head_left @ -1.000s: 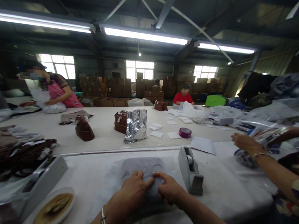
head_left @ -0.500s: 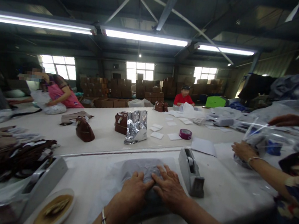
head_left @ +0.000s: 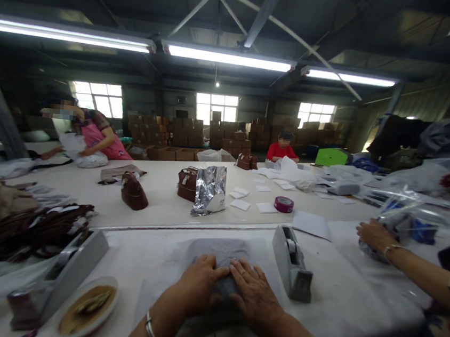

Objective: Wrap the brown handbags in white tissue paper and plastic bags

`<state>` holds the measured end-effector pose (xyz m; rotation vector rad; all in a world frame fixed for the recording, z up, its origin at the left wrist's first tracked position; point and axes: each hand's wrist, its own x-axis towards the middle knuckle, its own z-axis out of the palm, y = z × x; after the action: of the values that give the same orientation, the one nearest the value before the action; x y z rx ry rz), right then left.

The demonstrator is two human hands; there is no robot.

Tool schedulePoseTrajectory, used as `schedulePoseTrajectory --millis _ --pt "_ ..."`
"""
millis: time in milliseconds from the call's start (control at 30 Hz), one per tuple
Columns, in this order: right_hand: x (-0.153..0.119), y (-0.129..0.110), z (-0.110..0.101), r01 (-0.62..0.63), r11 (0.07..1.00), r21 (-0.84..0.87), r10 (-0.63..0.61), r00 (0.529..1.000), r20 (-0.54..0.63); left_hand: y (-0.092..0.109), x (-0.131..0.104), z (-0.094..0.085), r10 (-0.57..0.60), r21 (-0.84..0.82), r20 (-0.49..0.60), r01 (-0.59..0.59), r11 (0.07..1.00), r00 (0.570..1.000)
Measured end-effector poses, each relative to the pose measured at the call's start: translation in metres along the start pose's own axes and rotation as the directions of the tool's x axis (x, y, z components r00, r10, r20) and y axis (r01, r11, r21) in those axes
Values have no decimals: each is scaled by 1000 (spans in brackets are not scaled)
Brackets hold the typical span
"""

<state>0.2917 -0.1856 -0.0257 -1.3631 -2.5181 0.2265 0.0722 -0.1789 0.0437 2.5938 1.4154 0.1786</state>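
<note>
My left hand [head_left: 198, 284] and my right hand [head_left: 255, 296] lie side by side on a flat, greyish bundle [head_left: 216, 247] in thin translucent wrapping. The fingers of both hands are stretched out and press down on it. What is inside the bundle is hidden; its near side lies beneath my palms. Just right of my right hand stands a grey tape dispenser [head_left: 292, 266]. To the left of my left hand is a white dish [head_left: 112, 299] holding something yellowish-brown, with a second, longer grey tape dispenser [head_left: 72, 267] beside it.
Beyond the seam are brown handbags [head_left: 134, 191], a silver foil bag [head_left: 210, 191], white cards [head_left: 240, 204] and a purple tape roll [head_left: 284, 205]. Dark straps [head_left: 36, 240] heap at left. A co-worker's hand [head_left: 374, 235] grips clear plastic at right. Others work across the table.
My fingers, more spread and bent before, now lie flatter and closer together on the bundle. The co-worker's upper hand has moved farther right. The view has turned slightly left.
</note>
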Motion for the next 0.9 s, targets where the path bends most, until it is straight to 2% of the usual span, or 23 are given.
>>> schedulePoseTrajectory --millis 67,167,267,367,500,667,800,900 --pt "0 0 2 -13 1000 -5 13 1000 -2 -14 -9 -4 -21 -85 -58 16 996 998" --pt "0 -2 2 -21 1000 -8 21 1000 -4 -38 -23 -5 -136 -224 -89 113 968 987" --pt "0 -4 1 -35 999 -17 35 999 -1 -58 -32 -1 -252 -366 -41 220 904 967" --pt "0 -3 3 -42 998 -36 42 999 -4 -72 -35 0 -298 -433 16 276 858 954" --pt "0 0 9 -29 997 -69 27 999 -34 -83 -32 5 -254 -518 32 233 823 967" --pt "-1 2 13 -26 995 -92 22 999 -47 -87 -32 25 -244 -601 -19 184 778 970" --pt "0 2 10 -20 995 -98 16 999 -46 -91 -36 39 -242 -631 -42 162 759 969" --pt "4 -5 4 -13 993 -120 1 995 -95 -94 -37 42 -235 -632 -37 159 759 971"
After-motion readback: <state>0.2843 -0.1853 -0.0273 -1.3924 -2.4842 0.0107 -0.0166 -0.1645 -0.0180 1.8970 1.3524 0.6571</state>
